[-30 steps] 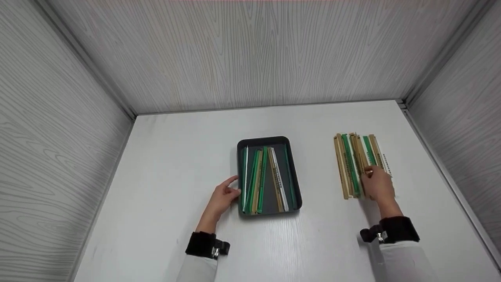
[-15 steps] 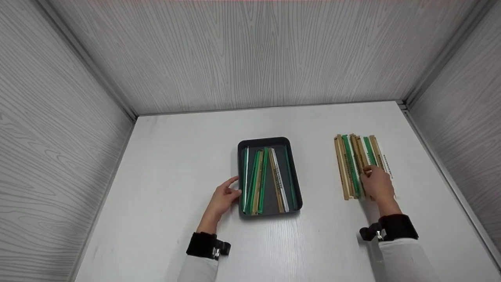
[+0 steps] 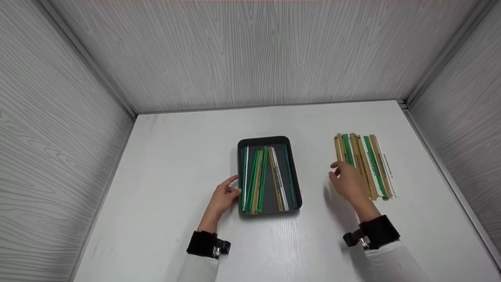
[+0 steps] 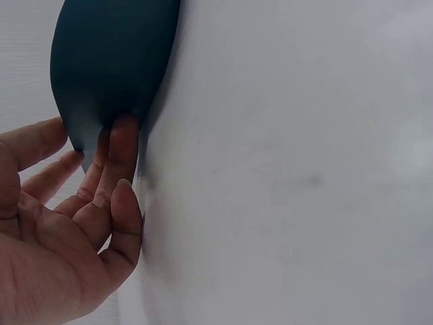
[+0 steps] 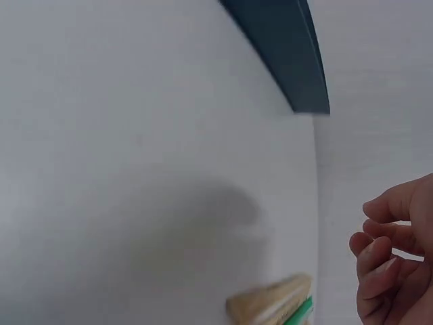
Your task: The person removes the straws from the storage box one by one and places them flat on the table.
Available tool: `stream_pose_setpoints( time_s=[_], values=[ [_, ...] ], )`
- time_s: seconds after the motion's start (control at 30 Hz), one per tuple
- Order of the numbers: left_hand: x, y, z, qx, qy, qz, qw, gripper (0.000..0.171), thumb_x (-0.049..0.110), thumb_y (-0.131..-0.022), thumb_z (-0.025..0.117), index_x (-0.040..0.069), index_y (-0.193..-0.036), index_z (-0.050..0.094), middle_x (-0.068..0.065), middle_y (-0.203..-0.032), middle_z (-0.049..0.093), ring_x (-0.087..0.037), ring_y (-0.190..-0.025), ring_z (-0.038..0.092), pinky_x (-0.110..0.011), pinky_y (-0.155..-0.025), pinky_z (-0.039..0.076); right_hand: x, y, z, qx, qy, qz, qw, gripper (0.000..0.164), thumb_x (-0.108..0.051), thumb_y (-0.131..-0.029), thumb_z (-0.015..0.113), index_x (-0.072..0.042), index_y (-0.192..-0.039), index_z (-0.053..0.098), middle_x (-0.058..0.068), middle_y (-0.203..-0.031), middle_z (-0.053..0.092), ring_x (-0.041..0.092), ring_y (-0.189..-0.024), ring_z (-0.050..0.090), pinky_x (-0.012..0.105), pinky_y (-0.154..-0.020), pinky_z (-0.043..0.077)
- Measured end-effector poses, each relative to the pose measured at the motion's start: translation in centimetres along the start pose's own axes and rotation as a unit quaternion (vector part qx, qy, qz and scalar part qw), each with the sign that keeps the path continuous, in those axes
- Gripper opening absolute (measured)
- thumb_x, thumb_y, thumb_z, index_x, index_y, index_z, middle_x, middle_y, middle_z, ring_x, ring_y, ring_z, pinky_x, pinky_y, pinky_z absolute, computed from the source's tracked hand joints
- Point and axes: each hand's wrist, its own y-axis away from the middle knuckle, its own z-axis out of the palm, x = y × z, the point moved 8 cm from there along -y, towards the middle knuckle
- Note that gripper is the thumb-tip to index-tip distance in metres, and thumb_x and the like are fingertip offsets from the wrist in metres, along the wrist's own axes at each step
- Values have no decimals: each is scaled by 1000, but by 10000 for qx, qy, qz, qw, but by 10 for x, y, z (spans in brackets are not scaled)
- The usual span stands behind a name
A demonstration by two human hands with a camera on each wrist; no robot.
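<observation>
In the head view a dark rectangular tray (image 3: pixel 271 201) lies mid-table, with several long slim wrapped packets (image 3: pixel 257 180) in green, brown and white inside. My left hand (image 3: pixel 222 199) touches the tray's left side, its fingertips on the outer wall (image 4: pixel 111 61) in the left wrist view. To the right, a row of similar printed packets (image 3: pixel 364 166) lies side by side. My right hand (image 3: pixel 348 180) hovers over the left part of this row and hides the lower ends there. The right wrist view shows its fingers loosely bent, with nothing between thumb and fingertips.
Under everything is a white tabletop (image 3: pixel 176 156). Grey wood-grain panels stand along the back (image 3: pixel 250 58), the left (image 3: pixel 58 137) and the right (image 3: pixel 462 98). A strip of table separates the tray from the packet row.
My right hand has moved left across the packet row, from its middle to its left edge, uncovering the lower ends of the packets on the right. My left hand and the tray stay put.
</observation>
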Motion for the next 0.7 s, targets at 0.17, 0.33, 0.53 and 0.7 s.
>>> stream_pose_setpoints(
  time_s=[0.17,0.33,0.53,0.7],
  values=[
    [3,0,0,-14,-30,49,10000,50,6,-95,60,9,-144,49,-9,-85,62,-17,-74,57,-29,-65,45,-62,9,35,-321,104,-685,9971,21,-14,-94,62,-1,-110,67,8,-87,65,19,-68,58,37,-59,47],
    [4,-1,-1,-50,-82,125,9999,51,5,-95,61,6,-144,48,-10,-84,66,-17,-75,61,-29,-67,46,-101,16,69,-621,327,-1105,9914,15,-11,-92,65,-3,-104,69,0,-75,63,12,-60,55,33,-55,47],
    [2,-1,0,-68,-95,107,9999,52,6,-94,61,7,-144,49,-8,-82,65,-17,-74,58,-29,-66,45,-118,17,96,-488,1331,-1436,9794,12,-10,-88,70,-8,-78,64,2,-63,58,15,-53,55,33,-45,45],
    [2,-1,-2,-67,-116,93,9999,52,6,-94,60,8,-145,49,-8,-80,63,-16,-72,56,-29,-65,44,-120,15,105,-496,1684,-1396,9745,24,-10,-86,72,-9,-66,59,4,-56,55,18,-48,55,35,-41,44]
  ],
)
